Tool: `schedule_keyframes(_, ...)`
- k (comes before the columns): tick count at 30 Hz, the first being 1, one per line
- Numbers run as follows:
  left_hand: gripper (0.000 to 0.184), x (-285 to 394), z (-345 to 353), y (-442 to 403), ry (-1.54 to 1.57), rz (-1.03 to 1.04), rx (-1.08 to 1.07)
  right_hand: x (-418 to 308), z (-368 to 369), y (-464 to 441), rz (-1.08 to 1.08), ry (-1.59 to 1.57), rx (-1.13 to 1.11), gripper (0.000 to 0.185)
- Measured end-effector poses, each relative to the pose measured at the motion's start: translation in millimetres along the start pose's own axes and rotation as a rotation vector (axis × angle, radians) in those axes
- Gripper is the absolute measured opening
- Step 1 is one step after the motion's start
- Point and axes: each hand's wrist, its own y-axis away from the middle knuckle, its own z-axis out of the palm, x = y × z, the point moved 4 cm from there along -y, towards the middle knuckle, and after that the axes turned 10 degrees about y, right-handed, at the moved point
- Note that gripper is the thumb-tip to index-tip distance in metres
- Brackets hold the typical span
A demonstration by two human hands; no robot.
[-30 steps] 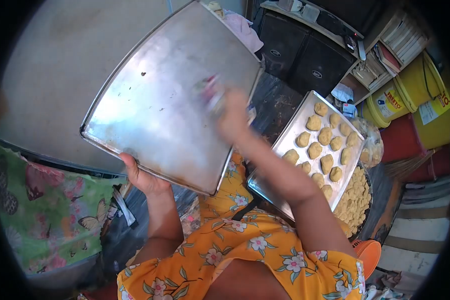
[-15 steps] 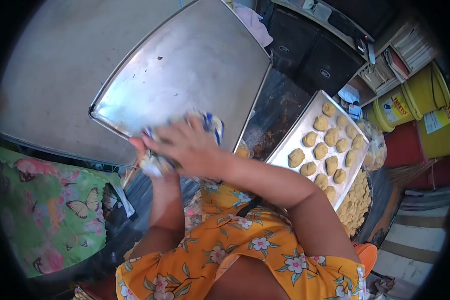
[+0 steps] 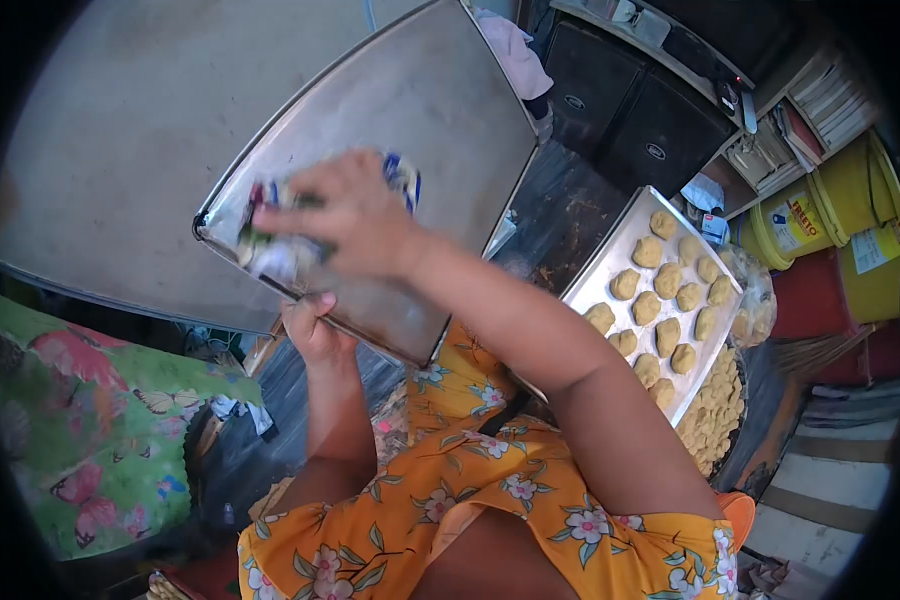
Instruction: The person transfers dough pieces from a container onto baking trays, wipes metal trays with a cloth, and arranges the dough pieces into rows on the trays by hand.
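evidently mid-wipe: left hand (image 3: 318, 330) grips lower rim of metal tray (image 3: 440, 110), 11 o'clock; right hand (image 3: 355, 215) presses bunched cloth (image 3: 406, 182) against it, brownish edge left; dough pieces (image 3: 646, 307) laid on second tray (image 3: 618, 259), 3 o'clock.

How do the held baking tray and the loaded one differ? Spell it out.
The held baking tray is tilted in the left hand; the loaded baking tray rests unheld. The first looks duller; the second, brighter. The first has a cloth under the right hand; the second carries dough balls. Both are metal.
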Motion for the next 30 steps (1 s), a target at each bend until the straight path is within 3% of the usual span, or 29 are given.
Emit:
schedule_keyframes(2,0.066,9,2,4,-0.100,-0.026,-0.033,50,-3,-23,0.172,0.060,0.126,0.039)
schedule_keyframes(5,0.067,11,-7,7,-0.134,-0.035,-0.044,75,6,-15,0.341,0.123,0.151,0.043)
schedule_keyframes(7,0.068,6,-10,1,-0.097,-0.024,0.003,-3,15,-5,-0.003,0.034,-0.177,0.047)
schedule_keyframes(10,0.068,10,-8,5,-0.055,-0.013,0.063,-16,-5,-7,-0.018,-0.089,-0.113,0.068)
schedule_keyframes(12,0.068,34,-5,10,-0.130,0.017,-0.008,46,-4,-10,0.203,-0.008,0.008,0.056)
schedule_keyframes(13,0.067,46,-4,15,-0.037,-0.022,-0.024,86,-17,-9,0.360,0.146,0.050,0.047)
schedule_keyframes(15,0.067,64,-1,25,0.150,-0.100,-0.053,199,-19,28,0.768,0.103,0.185,0.042)
schedule_keyframes(17,0.067,62,-4,25,0.187,-0.122,-0.032,217,-32,58,1.039,0.469,0.075,0.047)
schedule_keyframes(20,0.063,37,-23,4,0.191,-0.095,0.018,90,-7,53,0.704,0.141,0.007,0.045)
schedule_keyframes(21,0.062,28,-25,-4,0.189,-0.099,0.086,40,7,49,0.412,0.153,-0.385,0.047)
schedule_keyframes(22,0.061,20,-25,-8,0.187,-0.102,0.154,-14,-7,42,0.068,0.016,-0.431,0.050)
schedule_keyframes(23,0.060,21,-22,-6,0.138,-0.053,0.310,-11,-9,41,0.076,0.034,-0.349,0.048)
schedule_keyframes(25,0.059,28,-17,5,0.191,-0.078,0.123,6,-12,34,0.084,0.067,-0.186,0.045)
schedule_keyframes(26,0.058,33,-15,12,0.218,-0.083,0.031,46,-15,26,0.209,0.077,-0.262,0.042)
schedule_keyframes(27,0.057,40,5,20,0.274,-0.130,-0.008,97,-13,39,0.554,0.092,-0.024,0.041)
schedule_keyframes(29,0.058,46,-1,22,0.304,-0.159,-0.068,168,-39,47,0.915,0.344,-0.044,0.039)
schedule_keyframes(30,0.058,47,-5,22,0.320,-0.173,-0.102,153,-34,50,0.814,0.305,-0.049,0.037)
